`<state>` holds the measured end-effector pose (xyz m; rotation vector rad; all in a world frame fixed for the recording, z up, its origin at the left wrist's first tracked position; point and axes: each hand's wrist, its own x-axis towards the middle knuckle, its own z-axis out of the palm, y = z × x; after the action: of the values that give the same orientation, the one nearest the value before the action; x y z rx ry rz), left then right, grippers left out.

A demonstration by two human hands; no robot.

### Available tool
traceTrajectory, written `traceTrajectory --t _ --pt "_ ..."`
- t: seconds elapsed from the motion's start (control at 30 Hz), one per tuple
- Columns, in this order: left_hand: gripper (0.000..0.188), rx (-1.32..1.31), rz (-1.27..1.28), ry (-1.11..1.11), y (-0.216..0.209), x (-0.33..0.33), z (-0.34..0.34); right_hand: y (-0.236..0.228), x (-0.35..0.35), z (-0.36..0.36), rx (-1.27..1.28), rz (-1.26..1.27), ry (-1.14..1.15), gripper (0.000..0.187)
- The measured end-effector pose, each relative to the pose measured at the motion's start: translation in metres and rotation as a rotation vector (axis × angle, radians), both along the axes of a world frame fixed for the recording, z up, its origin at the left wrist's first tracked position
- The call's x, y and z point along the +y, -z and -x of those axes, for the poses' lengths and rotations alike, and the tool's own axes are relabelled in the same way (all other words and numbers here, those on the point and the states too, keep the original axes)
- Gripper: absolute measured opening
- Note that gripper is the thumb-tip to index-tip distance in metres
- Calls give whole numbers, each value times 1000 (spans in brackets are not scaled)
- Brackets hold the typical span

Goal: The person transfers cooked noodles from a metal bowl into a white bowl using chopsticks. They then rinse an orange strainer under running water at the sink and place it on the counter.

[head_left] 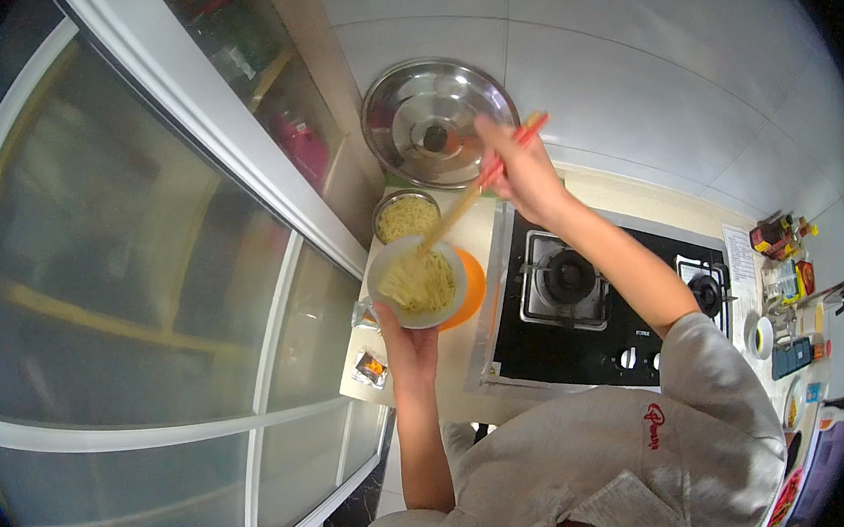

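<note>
My left hand [410,347] is closed on the near side of a white bowl [459,298], holding it up over the counter. Inside lies a pale yellow, shredded or noodle-like food [422,286]. My right hand [527,176] grips a pair of long wooden chopsticks [459,208] by their red upper ends, slightly blurred by motion. Their lower tips reach into the food in the white bowl. Just behind it stands a metal bowl [406,215] filled with similar pale shreds. An orange round dish or bowl [475,294] shows partly below the white bowl.
A large steel lid [398,100] leans against the tiled wall. To the right is a black gas stove [540,349] under my right forearm. Sliding glass doors [110,251] line the left. A small opened packet [369,368] lies near the counter edge; bottles [781,234] stand far right.
</note>
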<state>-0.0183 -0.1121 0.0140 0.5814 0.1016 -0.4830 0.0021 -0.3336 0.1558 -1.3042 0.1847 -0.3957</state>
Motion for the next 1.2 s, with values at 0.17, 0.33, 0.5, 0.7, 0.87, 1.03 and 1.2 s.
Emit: traceTrajectory --t 0.17,0.33,0.5,0.7,0.87,1.03,1.2 --pt "65 1 -92 -24 -2 16 0 23 -4 15 -228 294 165 44" --pt "67 89 -148 -162 12 35 -9 65 -27 -21 -90 200 285 39" --pt "66 130 -192 -195 14 55 -35 159 -22 -72 -28 607 361 30" --pt "66 118 -260 -127 32 55 -66 205 -1 -104 -74 793 151 29" --pt "67 100 -225 -42 54 56 -80 231 -16 -124 -29 491 302 36" --pt "62 157 -208 1 65 57 -89 268 -50 -153 317 303 644 45" --pt "63 131 -217 -16 62 55 -93 276 -61 -156 557 -196 597 38"
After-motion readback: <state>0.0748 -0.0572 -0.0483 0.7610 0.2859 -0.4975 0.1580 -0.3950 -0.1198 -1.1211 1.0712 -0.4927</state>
